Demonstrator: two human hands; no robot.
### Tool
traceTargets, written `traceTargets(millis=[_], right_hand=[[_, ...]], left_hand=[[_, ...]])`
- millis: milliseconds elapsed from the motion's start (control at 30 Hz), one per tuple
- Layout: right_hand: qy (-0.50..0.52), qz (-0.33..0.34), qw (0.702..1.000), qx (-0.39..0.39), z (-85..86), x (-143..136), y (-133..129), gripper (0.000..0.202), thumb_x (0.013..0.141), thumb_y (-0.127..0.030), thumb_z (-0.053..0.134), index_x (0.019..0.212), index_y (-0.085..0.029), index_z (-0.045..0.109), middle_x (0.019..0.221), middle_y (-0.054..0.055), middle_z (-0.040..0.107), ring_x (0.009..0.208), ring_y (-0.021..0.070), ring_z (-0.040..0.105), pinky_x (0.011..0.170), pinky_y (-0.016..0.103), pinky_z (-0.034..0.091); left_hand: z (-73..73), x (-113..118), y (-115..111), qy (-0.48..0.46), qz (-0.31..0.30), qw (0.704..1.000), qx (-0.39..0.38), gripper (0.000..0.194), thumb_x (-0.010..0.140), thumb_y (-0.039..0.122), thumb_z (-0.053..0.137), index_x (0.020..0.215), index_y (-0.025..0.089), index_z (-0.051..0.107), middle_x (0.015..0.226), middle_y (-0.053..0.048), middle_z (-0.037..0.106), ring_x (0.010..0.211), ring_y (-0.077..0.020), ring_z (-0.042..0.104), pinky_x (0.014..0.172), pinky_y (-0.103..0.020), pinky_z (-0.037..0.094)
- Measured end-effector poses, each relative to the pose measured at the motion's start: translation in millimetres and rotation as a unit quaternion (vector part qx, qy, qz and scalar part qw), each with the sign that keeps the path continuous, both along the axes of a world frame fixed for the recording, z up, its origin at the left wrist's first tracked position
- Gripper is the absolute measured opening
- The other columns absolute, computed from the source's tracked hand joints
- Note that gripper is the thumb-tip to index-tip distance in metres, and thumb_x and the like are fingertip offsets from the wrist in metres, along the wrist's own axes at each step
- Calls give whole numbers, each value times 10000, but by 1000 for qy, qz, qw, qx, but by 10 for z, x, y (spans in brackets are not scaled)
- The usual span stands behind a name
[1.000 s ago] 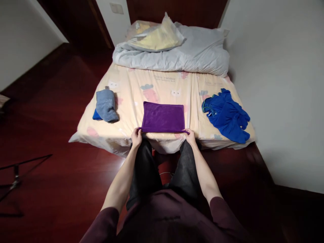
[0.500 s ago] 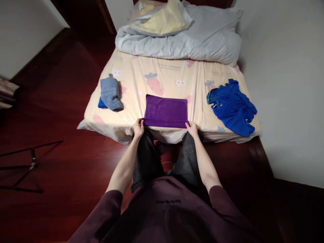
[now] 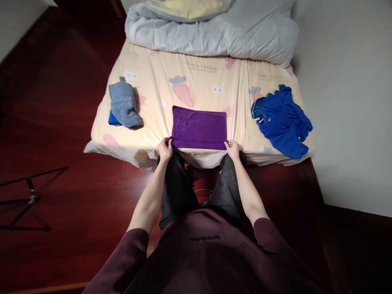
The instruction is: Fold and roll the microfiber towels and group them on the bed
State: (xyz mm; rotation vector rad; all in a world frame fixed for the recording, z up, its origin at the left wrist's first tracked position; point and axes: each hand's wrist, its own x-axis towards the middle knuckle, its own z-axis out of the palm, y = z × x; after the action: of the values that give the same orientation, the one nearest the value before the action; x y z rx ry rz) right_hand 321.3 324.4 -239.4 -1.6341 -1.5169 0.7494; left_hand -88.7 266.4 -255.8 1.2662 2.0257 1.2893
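Bed [image 3: 208,90], cream printed sheet, grey quilt [image 3: 211,38] heaped at far end. Floor [image 3: 76,212], dark red, glossy. Walls, pale, both sides. Black stand legs [image 3: 32,196], left, possibly a tripod. Light dim, corners shadowed.

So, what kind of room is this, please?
Most likely a bedroom: there is a bed with a patterned sheet, a thick grey quilt across it, and a pale yellow pillow on top.

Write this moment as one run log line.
left hand: pinches near left corner, purple rectangular cloth | right hand: pinches near right corner | crumpled blue fabric garment: further right
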Motion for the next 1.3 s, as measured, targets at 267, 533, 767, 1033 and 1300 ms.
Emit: traceTargets(millis=[267, 533, 767, 1033, 1300], right_hand=[[-9, -16, 1000, 12, -44, 3, 6, 301, 845, -507, 743, 839, -206, 727, 816, 107, 788, 738, 246, 738, 761, 370, 620], [-32, -26, 999, 21, 125, -48, -77, 284, 927, -374, 697, 1122, -173, 744, 1048, 145, 793, 865, 258, 751, 955, 419, 620], [-130, 94, 976, 145, 280, -125, -259, 304, 1030, -285, 552, 1221, -209, 776, 1357, 119, 746, 1316, 270, 668, 1235, 466, 482], [-161, 171, 969, 84, 220, -144, -224, 395, 898, -285, 808, 1282, -194, 786, 1410, 119, 732, 1374, 289, 663, 1254, 476, 486], [-109, 145, 983, 41, 190, -111, -174, 553, 805, -60, 712, 1338, -199, 762, 1432, 90, 720, 1372, 259, 662, 1268, 447, 485]], left_hand=[[11, 37, -19, 0, 10, 1000, -5, 250, 983, 400, 586, 1025, 173, 682, 976, -119, 734, 845, -240, 690, 897, -390, 562], [213, 151, -176, 73, 10, 995, 63, 324, 991, 390, 582, 1196, 165, 694, 1236, -185, 704, 1167, -300, 666, 1102, -469, 516], [305, 226, -270, 158, -167, 972, 47, 425, 1028, 443, 556, 1313, 177, 725, 1531, -155, 633, 1499, -295, 528, 1296, -515, 384], [267, 182, -175, 207, -191, 956, -79, 693, 915, 454, 678, 1527, 141, 594, 1652, -176, 495, 1593, -340, 410, 1342, -572, 277], [245, 153, -164, 223, -215, 947, -87, 803, 784, 153, 620, 1583, 138, 540, 1696, -152, 435, 1624, -325, 355, 1354, -579, 232]])
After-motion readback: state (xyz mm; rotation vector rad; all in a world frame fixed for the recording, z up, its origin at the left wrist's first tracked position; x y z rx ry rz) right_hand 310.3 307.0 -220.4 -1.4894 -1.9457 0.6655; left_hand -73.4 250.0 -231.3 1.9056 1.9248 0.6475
